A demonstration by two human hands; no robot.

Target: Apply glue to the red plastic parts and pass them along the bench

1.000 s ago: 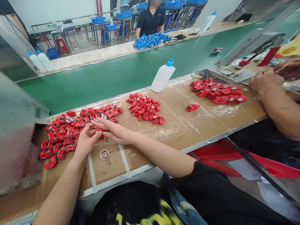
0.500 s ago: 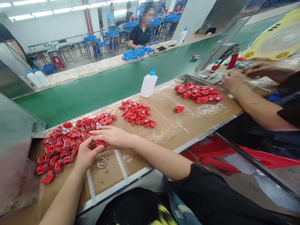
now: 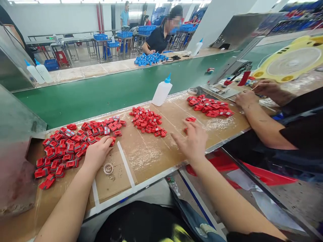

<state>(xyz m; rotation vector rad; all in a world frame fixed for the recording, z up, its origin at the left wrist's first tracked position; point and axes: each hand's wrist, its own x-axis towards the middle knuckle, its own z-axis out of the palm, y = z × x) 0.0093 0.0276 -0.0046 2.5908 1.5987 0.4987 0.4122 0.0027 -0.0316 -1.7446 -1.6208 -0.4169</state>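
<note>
Left hand (image 3: 97,154): low over the brown tabletop, at the right edge of the left-hand pile of red parts (image 3: 60,148). Fingers bent over a red part (image 3: 112,141); cannot tell whether it is gripped or merely touched. Small clear dish (image 3: 108,168) on the near side, just beside the wrist.

Right hand (image 3: 193,140): well apart from the left, farther right. Fingers spread, thumb held wide, no grasp made. Fingertips at a red piece (image 3: 190,119) lying between the middle and right piles; red shows on both sides of the fingers, one piece or two unclear, contact unclear.

Middle pile (image 3: 146,121): small red parts, between the two hands, toward the far edge. Right pile (image 3: 210,107): larger red parts, beyond the right hand. White bottle (image 3: 162,94), blue cap, at the far edge near the green belt (image 3: 101,94). Far right: a co-worker's hands (image 3: 248,98), thin stick between them.
</note>
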